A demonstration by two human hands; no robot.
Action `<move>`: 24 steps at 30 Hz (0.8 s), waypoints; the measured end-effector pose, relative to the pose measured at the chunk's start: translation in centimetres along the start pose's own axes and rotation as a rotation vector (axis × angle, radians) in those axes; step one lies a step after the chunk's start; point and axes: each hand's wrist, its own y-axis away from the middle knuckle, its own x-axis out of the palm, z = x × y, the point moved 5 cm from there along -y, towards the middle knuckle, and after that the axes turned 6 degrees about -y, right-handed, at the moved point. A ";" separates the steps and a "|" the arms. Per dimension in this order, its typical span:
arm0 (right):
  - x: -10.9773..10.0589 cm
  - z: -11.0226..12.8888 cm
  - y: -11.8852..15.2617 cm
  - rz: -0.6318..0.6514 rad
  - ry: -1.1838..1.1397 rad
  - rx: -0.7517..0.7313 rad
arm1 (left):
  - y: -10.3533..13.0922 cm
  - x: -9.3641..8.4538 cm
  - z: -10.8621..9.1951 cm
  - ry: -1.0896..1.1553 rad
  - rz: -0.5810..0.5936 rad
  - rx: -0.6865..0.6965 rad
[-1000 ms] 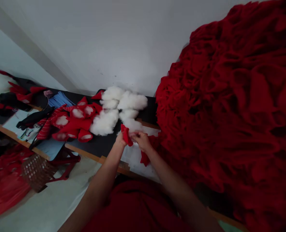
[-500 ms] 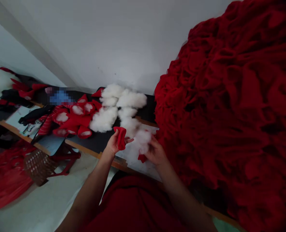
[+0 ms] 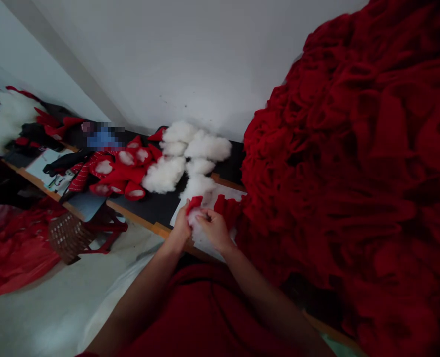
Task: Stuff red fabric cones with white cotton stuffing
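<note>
My left hand (image 3: 182, 223) is closed around a small red fabric piece (image 3: 195, 202). Against that piece, my right hand (image 3: 215, 228) pinches a tuft of white fibre stuffing (image 3: 195, 220). Both hands meet over a white sheet (image 3: 205, 243) near the table edge. Just behind them lies a row of fluffy stuffing clumps (image 3: 199, 186). More red fabric pieces (image 3: 225, 208) rest on the sheet, to the right of my right hand.
A tall heap of red fabric pieces (image 3: 335, 148) rises on the right. Red-and-white stuffed shapes (image 3: 126, 173) lie left along the dark table. A woven-seat stool (image 3: 69, 235) and a red bag (image 3: 22, 253) stand on the floor. Behind is a pale wall (image 3: 167, 59).
My right hand has moved left, bringing the stuffing from beside the heap to the red fabric piece in my left hand. The view has shifted slightly.
</note>
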 end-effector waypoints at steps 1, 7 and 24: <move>-0.5 -0.2 -0.1 -0.018 -0.011 0.026 | 0.7 -0.5 -0.1 -0.022 -0.068 0.050; -1.4 -0.9 -0.5 0.035 -0.068 0.048 | 4.6 0.0 -1.6 -0.345 0.012 0.380; -1.9 1.4 2.4 0.009 0.110 -0.341 | 5.1 1.5 -3.0 -0.652 -0.066 0.572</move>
